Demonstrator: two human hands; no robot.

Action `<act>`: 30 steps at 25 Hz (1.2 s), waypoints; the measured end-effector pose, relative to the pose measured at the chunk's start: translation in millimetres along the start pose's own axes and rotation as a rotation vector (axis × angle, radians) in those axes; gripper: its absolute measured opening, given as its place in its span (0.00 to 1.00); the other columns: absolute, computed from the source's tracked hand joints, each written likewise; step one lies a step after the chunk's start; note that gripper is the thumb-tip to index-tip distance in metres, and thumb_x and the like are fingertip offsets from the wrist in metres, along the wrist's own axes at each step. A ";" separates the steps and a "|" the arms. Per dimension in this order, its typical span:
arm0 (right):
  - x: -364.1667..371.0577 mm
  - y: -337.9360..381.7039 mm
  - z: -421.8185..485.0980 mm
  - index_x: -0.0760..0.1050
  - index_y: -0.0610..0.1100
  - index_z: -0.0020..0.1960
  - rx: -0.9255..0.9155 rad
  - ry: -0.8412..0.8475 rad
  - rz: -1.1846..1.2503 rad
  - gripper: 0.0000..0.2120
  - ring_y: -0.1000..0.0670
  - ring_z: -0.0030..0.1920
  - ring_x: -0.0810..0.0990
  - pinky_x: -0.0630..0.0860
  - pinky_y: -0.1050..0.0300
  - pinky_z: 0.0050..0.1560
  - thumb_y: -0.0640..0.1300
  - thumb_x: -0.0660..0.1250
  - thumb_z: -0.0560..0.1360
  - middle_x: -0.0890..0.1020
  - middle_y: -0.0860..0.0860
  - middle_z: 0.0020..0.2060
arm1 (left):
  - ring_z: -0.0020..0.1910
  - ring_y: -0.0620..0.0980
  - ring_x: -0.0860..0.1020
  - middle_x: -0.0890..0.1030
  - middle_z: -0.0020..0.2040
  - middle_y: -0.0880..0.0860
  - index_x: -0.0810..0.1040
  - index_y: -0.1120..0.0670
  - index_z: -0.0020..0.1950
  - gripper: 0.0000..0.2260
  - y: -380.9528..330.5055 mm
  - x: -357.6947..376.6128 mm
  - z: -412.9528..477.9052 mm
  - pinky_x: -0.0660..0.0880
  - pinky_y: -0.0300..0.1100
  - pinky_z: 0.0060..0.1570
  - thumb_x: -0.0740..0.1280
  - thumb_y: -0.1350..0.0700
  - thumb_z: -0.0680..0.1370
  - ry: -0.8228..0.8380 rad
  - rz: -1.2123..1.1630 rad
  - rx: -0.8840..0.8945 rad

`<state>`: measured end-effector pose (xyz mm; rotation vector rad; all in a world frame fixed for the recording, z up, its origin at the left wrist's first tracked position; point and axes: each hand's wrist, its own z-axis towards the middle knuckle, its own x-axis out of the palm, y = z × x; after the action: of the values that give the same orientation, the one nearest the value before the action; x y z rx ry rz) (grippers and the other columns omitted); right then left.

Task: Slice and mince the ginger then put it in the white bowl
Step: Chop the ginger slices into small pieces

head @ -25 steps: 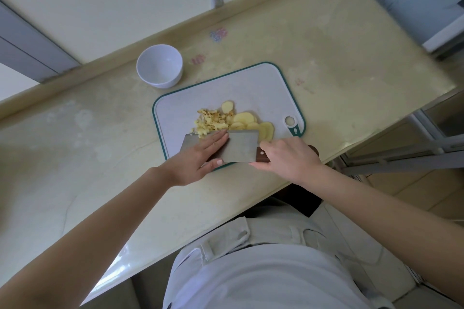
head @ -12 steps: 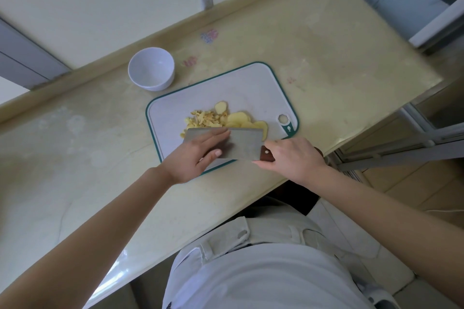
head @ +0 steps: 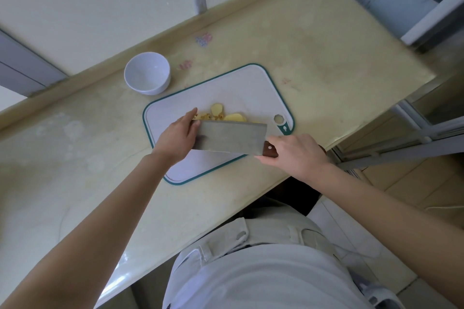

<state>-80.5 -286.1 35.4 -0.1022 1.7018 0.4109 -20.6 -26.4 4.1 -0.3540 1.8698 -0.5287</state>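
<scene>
Where ginger (head: 234, 117) lies, cleaver (head: 229, 138) crosswise, handle (head: 270, 151) rightward

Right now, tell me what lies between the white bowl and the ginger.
Head view: between white bowl and ginger, only bare countertop, then the cutting board's green edge and bare white surface.

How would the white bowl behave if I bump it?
The white bowl looks thin-walled and empty, so probably light. On the glossy counter it would likely slide. Its sides narrow toward the base, so a bump might tip it.
</scene>
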 end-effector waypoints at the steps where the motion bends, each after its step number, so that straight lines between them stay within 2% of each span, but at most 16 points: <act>1: -1.0 0.2 -0.2 0.73 0.42 0.41 0.008 0.007 -0.014 0.20 0.40 0.35 0.80 0.62 0.57 0.32 0.61 0.65 0.74 0.80 0.45 0.31 | 0.70 0.56 0.66 0.69 0.71 0.54 0.62 0.52 0.74 0.20 -2.5 -0.8 0.5 0.64 0.48 0.67 0.51 0.50 0.83 -0.028 -0.006 -0.011; 3: -2.6 1.0 -0.4 0.73 0.44 0.46 0.055 0.064 -0.038 0.22 0.42 0.40 0.81 0.63 0.57 0.35 0.63 0.59 0.76 0.81 0.47 0.37 | 0.65 0.55 0.71 0.74 0.66 0.54 0.69 0.54 0.70 0.16 -9.8 -2.9 -1.3 0.67 0.44 0.64 0.54 0.55 0.83 -0.176 -0.080 0.029; 6: -1.8 2.2 -1.7 0.68 0.46 0.44 0.128 0.091 0.011 0.20 0.43 0.44 0.80 0.64 0.57 0.37 0.64 0.58 0.76 0.81 0.47 0.40 | 0.54 0.55 0.76 0.79 0.54 0.57 0.77 0.59 0.60 0.15 -23.1 -8.0 -5.1 0.69 0.38 0.53 0.56 0.68 0.78 -0.432 -0.138 0.109; 8: 0.3 3.3 -3.9 0.67 0.46 0.41 0.218 0.105 0.111 0.19 0.43 0.43 0.79 0.65 0.57 0.38 0.63 0.60 0.75 0.80 0.48 0.38 | 0.52 0.55 0.74 0.75 0.53 0.58 0.77 0.60 0.59 0.18 -31.7 -10.6 -6.9 0.67 0.37 0.52 0.56 0.72 0.75 -0.504 -0.154 0.093; 11: 3.3 3.5 -5.1 0.66 0.44 0.32 0.413 0.099 0.362 0.23 0.46 0.32 0.72 0.63 0.56 0.32 0.61 0.63 0.75 0.71 0.50 0.27 | 0.55 0.56 0.71 0.73 0.55 0.59 0.76 0.59 0.60 0.19 -38.3 -4.8 -8.0 0.62 0.39 0.55 0.58 0.72 0.73 -0.576 -0.078 0.061; 13: 3.2 1.7 -4.0 0.62 0.44 0.29 0.519 0.062 0.534 0.24 0.49 0.27 0.65 0.61 0.57 0.28 0.58 0.64 0.75 0.66 0.52 0.24 | 0.56 0.57 0.71 0.73 0.57 0.58 0.74 0.58 0.61 0.16 -41.5 5.4 -7.2 0.61 0.41 0.54 0.60 0.68 0.75 -0.522 -0.021 0.030; 16: 6.3 -3.7 0.6 0.65 0.41 0.29 0.617 0.008 0.720 0.25 0.50 0.26 0.65 0.63 0.57 0.31 0.58 0.63 0.76 0.68 0.48 0.25 | 0.60 0.59 0.69 0.74 0.61 0.57 0.72 0.56 0.65 0.16 -51.2 24.5 1.2 0.62 0.47 0.58 0.63 0.60 0.77 -0.281 0.119 0.078; 19: 11.6 -7.0 5.4 0.72 0.32 0.35 0.671 -0.010 0.804 0.30 0.48 0.28 0.70 0.67 0.55 0.33 0.60 0.61 0.75 0.73 0.44 0.28 | 0.70 0.56 0.61 0.65 0.72 0.53 0.60 0.53 0.74 0.27 -64.0 40.4 15.8 0.56 0.48 0.68 0.64 0.50 0.78 -0.011 0.300 0.164; 22: 17.1 -7.5 5.9 0.74 0.29 0.38 0.681 -0.019 0.857 0.32 0.47 0.29 0.72 0.68 0.54 0.34 0.61 0.61 0.74 0.74 0.43 0.28 | 0.72 0.56 0.56 0.60 0.75 0.52 0.50 0.53 0.77 0.37 -69.4 48.4 30.1 0.53 0.49 0.70 0.68 0.48 0.75 0.148 0.456 0.170; 25: 21.2 -7.0 3.6 0.73 0.29 0.36 0.649 -0.024 0.867 0.32 0.48 0.28 0.71 0.68 0.54 0.34 0.61 0.61 0.74 0.73 0.43 0.27 | 0.69 0.57 0.60 0.64 0.70 0.55 0.52 0.54 0.76 0.37 -67.3 50.9 34.9 0.56 0.49 0.68 0.70 0.50 0.74 0.146 0.546 0.155; 30: 23.5 -6.6 2.8 0.72 0.33 0.33 0.639 -0.020 0.874 0.30 0.47 0.27 0.70 0.68 0.54 0.33 0.61 0.62 0.75 0.72 0.44 0.26 | 0.62 0.57 0.64 0.68 0.62 0.56 0.66 0.54 0.69 0.26 -65.4 51.8 34.1 0.60 0.47 0.63 0.69 0.51 0.74 0.064 0.532 0.160</act>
<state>-80.1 -287.5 10.9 1.1351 1.7133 0.4700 -7.3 -113.7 -13.7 0.2671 1.8707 -0.3217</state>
